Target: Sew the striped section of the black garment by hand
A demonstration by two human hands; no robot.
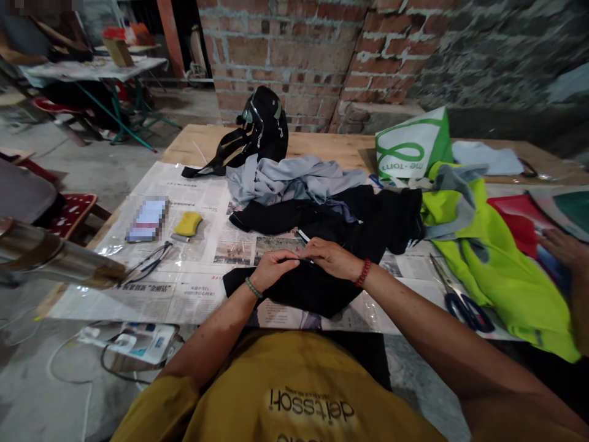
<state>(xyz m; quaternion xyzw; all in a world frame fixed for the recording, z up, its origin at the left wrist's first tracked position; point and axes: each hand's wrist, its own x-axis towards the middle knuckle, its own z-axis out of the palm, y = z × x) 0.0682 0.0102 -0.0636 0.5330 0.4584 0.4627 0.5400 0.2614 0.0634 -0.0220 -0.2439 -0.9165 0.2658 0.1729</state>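
My left hand (276,269) and my right hand (327,256) meet over a black garment (317,298) spread on newspaper. Both are closed, with fingertips pinched close together. Whatever lies between the fingertips is too small and dark to make out. Black cloth lies below both hands and continues behind them in a bunched heap (391,218). A white strip (304,236) shows just beyond my fingers. Behind the black cloth is a crumpled grey garment (294,175). To the right, dark-handled scissors (460,301) rest beside a neon yellow garment (501,270).
On the left are a phone (147,219), a yellow sponge (188,224), pliers (150,263) and a metal flask (59,255). A black bag (267,126) and a green-white bag (411,147) stand at the back. Another person's hand (564,248) reaches in at right.
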